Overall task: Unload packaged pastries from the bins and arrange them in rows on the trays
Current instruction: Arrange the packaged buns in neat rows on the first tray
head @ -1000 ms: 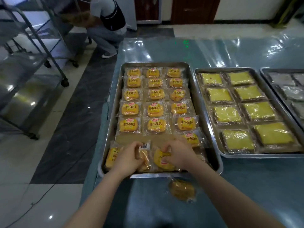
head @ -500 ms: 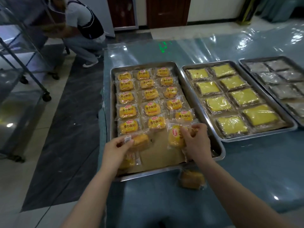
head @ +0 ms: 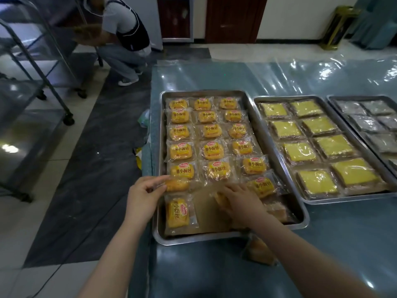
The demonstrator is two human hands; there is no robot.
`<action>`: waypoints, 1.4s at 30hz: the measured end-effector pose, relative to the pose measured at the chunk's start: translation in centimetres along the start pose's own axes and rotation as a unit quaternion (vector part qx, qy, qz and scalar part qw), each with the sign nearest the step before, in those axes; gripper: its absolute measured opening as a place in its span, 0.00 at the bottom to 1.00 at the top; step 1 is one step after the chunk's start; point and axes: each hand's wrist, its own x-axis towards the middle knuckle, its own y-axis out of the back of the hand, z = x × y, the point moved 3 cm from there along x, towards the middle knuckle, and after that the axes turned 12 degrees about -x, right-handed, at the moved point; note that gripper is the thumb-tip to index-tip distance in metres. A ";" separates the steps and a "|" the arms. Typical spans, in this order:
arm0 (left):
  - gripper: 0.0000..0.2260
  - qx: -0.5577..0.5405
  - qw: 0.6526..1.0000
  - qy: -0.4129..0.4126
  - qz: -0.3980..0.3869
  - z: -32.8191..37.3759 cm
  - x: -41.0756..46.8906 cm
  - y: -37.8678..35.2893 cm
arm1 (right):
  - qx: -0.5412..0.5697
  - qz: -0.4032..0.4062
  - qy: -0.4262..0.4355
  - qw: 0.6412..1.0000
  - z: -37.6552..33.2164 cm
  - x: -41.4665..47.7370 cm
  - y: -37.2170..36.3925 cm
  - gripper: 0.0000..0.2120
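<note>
Both hands working at the near end of the bun tray

I see my left hand [head: 144, 196] pinching a clear-wrapped orange bun [head: 177, 184] at the left side of the shallow steel tray [head: 193, 238], just below the rows of three label-up bun packets [head: 212, 150]. My right hand [head: 240, 203] curls over a second wrapped bun [head: 219, 200] mid-tray. A sideways bun packet [head: 177, 214] lies in the near-left corner, and a loose packet [head: 257, 250] sits on the blue-green plastic-covered table [head: 214, 76] just outside the near rim. Beside it to the right, a second steel tray [head: 343, 200] holds yellow square cakes [head: 299, 151] and a third tray [head: 330, 102] holds grey packets [head: 365, 123]. A crouching person [head: 124, 35] is by a wheeled metal rack [head: 43, 61].
</note>
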 end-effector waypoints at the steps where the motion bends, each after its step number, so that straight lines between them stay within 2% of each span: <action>1: 0.18 -0.005 1.000 -0.003 0.008 -0.1 0.0 0.3 | 0.006 0.015 -0.024 1.000 -0.1 0.1 -0.3 0.24; 3: 0.19 -0.023 0.999 0.003 0.027 -0.3 -0.1 1.2 | 0.003 0.080 -0.052 0.995 -0.8 0.1 -0.3 0.20; 5: 0.19 -0.040 0.998 0.011 0.050 -0.6 -0.2 2.1 | 0.024 0.134 -0.037 0.990 -2.5 0.7 0.4 0.17; 7: 0.18 -0.052 0.996 0.018 0.066 -0.8 -0.3 2.9 | 0.106 0.089 -0.016 0.990 -4.9 1.4 0.9 0.16; 10: 0.15 -0.071 0.993 0.029 0.088 -1.0 -0.8 3.6 | 0.244 -0.049 -0.043 0.968 -8.2 2.2 0.5 0.19; 13: 0.14 -0.086 0.991 0.022 0.095 -0.9 -1.5 3.8 | 0.324 -0.127 -0.062 0.936 -9.7 3.2 -0.4 0.12; 15: 0.14 -0.091 0.992 0.019 0.091 -1.0 -1.8 3.5 | 0.371 -0.148 -0.082 0.913 -9.2 3.4 -0.4 0.09; 19: 0.17 -0.066 0.994 -0.024 0.086 -1.1 -1.9 2.1 | 0.409 -0.139 -0.109 0.895 -4.9 2.7 1.0 0.08; 22: 0.19 -0.007 0.993 -0.112 0.026 -1.0 -2.0 0.0 | 0.469 -0.148 -0.120 0.863 -0.8 1.6 2.8 0.09; 24: 0.19 0.114 0.980 -0.153 -0.063 -1.5 -1.8 -1.5 | 0.481 -0.128 -0.151 0.854 1.5 1.3 3.7 0.07; 26: 0.19 0.269 0.933 -0.168 -0.168 -2.4 -1.8 -2.6 | 0.469 -0.104 -0.182 0.858 3.4 1.1 4.1 0.04; 28: 0.19 0.337 0.899 -0.158 -0.233 -3.4 -2.0 -2.9 | 0.492 -0.083 -0.204 0.842 4.8 0.9 4.1 0.03; 30: 0.19 0.358 0.891 -0.132 -0.245 -3.7 -2.0 -2.9 | 0.528 -0.052 -0.223 0.818 5.8 0.9 3.9 0.04; 33: 0.12 0.345 0.919 -0.095 -0.163 -2.6 -1.6 -2.9 | 0.557 -0.022 -0.234 0.796 6.4 1.1 3.5 0.04; 35: 0.14 0.349 0.923 -0.107 -0.125 -1.8 -1.5 -3.5 | 0.559 -0.017 -0.233 0.796 6.3 1.1 3.5 0.04; 37: 0.21 0.328 0.925 -0.115 -0.151 -1.6 -1.6 -4.8 | 0.553 -0.013 -0.223 0.802 6.1 1.2 3.6 0.04; 39: 0.24 0.314 0.925 -0.104 -0.189 -2.0 -1.4 -6.0 | 0.552 -0.009 -0.216 0.805 5.9 1.1 3.6 0.04; 42: 0.22 0.397 0.888 -0.099 -0.210 -3.0 -0.4 -6.6 | 0.558 -0.005 -0.215 0.802 6.0 1.0 3.4 0.04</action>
